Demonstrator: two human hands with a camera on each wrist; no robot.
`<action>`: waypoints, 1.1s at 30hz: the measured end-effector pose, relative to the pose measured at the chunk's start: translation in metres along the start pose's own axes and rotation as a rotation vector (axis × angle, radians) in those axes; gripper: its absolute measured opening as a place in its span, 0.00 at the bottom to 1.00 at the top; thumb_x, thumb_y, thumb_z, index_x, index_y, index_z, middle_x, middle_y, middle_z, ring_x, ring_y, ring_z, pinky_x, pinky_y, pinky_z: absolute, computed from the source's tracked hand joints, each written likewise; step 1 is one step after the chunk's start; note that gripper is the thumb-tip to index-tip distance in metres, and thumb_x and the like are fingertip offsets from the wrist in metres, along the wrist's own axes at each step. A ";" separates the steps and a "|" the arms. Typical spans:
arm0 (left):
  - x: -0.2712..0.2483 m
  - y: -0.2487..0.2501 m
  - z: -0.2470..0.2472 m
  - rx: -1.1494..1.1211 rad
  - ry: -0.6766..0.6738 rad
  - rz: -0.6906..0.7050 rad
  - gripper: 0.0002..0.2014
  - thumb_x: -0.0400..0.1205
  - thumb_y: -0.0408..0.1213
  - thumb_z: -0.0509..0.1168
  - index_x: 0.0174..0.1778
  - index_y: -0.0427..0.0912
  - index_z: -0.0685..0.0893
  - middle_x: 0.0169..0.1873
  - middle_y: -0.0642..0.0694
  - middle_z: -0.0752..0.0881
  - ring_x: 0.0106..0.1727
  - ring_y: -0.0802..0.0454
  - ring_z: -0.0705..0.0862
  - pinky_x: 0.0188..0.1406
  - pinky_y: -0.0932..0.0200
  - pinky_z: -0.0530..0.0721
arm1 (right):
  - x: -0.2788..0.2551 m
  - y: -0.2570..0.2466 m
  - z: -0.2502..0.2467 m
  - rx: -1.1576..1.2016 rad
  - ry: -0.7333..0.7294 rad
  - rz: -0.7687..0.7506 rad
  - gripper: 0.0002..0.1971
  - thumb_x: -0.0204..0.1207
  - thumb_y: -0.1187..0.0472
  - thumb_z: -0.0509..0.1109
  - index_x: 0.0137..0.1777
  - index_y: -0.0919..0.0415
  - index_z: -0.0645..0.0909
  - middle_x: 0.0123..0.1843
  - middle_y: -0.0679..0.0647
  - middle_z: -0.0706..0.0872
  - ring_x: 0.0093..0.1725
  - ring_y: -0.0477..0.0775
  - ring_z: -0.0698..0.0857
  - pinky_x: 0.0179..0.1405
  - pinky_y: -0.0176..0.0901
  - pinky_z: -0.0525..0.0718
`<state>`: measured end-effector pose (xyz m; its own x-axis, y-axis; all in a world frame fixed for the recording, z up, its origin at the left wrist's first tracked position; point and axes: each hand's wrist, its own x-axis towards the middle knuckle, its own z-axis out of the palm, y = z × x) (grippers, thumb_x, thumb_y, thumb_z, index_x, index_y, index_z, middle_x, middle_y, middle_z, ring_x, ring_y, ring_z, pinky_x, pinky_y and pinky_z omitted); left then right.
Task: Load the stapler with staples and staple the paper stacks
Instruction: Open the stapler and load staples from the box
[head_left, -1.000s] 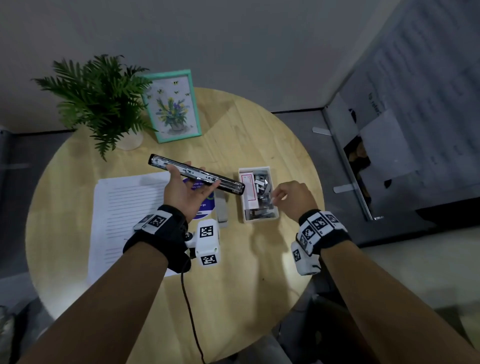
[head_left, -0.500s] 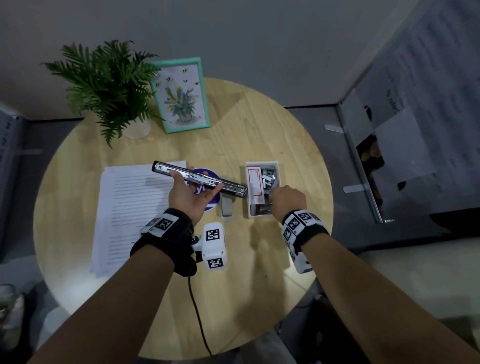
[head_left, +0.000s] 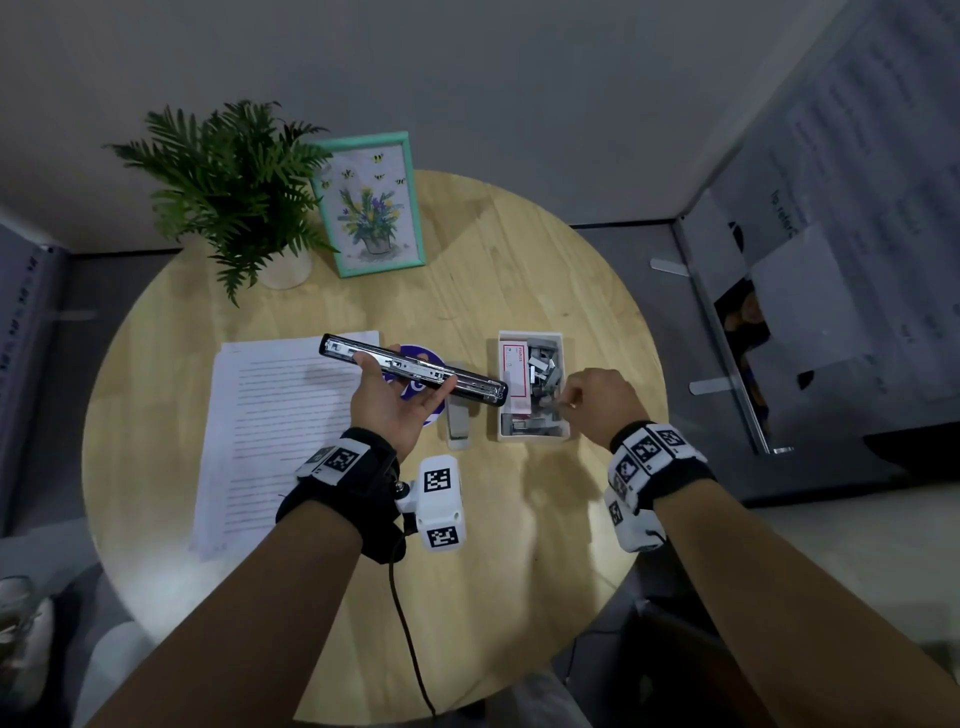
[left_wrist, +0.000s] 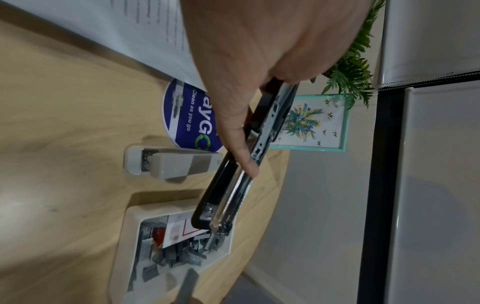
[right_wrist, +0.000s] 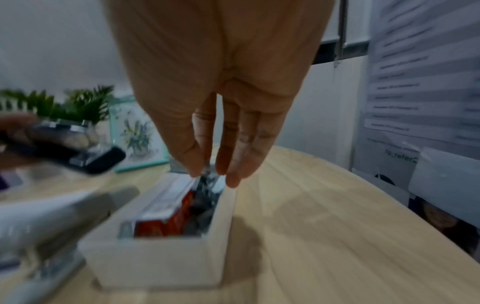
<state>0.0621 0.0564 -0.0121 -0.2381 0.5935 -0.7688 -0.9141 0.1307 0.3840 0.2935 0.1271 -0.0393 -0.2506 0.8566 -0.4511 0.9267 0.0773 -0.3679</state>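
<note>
Black stapler (head_left: 415, 370) gripped by left hand (head_left: 390, 410) — right wrist view alone shows fingers (right_wrist: 192, 158) pinching staples (right_wrist: 207, 179).

Your round wooden table (head_left: 519, 270), potted fern (head_left: 228, 187) and teal picture frame (head_left: 371, 202) upper left, paper stack (head_left: 270, 441) left, blue disc (head_left: 415, 387) and grey stapler (head_left: 460, 423) centre, white staple tray (head_left: 530, 440) right.

The left hand (head_left: 387, 402) was raised palm up, thumb and fingers curled round the stapler (head_left: 415, 370). To its right the right hand (head_left: 602, 402) pointed down, knuckles up, fingertips (right_wrist: 194, 164) pinching a staple strip (right_wrist: 207, 174). Both forearms reached in from the near side.
</note>
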 end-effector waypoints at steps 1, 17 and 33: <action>-0.001 0.000 0.000 -0.006 -0.005 -0.005 0.22 0.84 0.57 0.55 0.50 0.40 0.81 0.52 0.36 0.84 0.57 0.34 0.84 0.44 0.33 0.88 | -0.001 0.001 -0.006 0.091 0.033 0.007 0.11 0.71 0.63 0.74 0.30 0.51 0.80 0.40 0.53 0.87 0.43 0.57 0.87 0.38 0.39 0.78; -0.011 0.008 -0.012 -0.100 -0.104 -0.047 0.24 0.82 0.60 0.56 0.46 0.42 0.82 0.51 0.39 0.83 0.54 0.32 0.84 0.47 0.30 0.87 | -0.035 -0.080 -0.020 0.503 0.231 -0.371 0.06 0.65 0.67 0.79 0.42 0.58 0.90 0.40 0.46 0.88 0.45 0.51 0.86 0.48 0.45 0.83; -0.012 0.001 -0.012 -0.085 -0.101 -0.055 0.25 0.82 0.62 0.53 0.54 0.43 0.80 0.48 0.40 0.84 0.61 0.31 0.82 0.48 0.32 0.86 | -0.034 -0.083 0.006 0.302 0.371 -0.419 0.08 0.68 0.67 0.76 0.45 0.58 0.92 0.43 0.51 0.91 0.43 0.53 0.88 0.46 0.49 0.86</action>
<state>0.0603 0.0394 -0.0089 -0.1564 0.6651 -0.7302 -0.9504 0.0999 0.2946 0.2232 0.0886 0.0019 -0.4107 0.9089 0.0721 0.6378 0.3429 -0.6897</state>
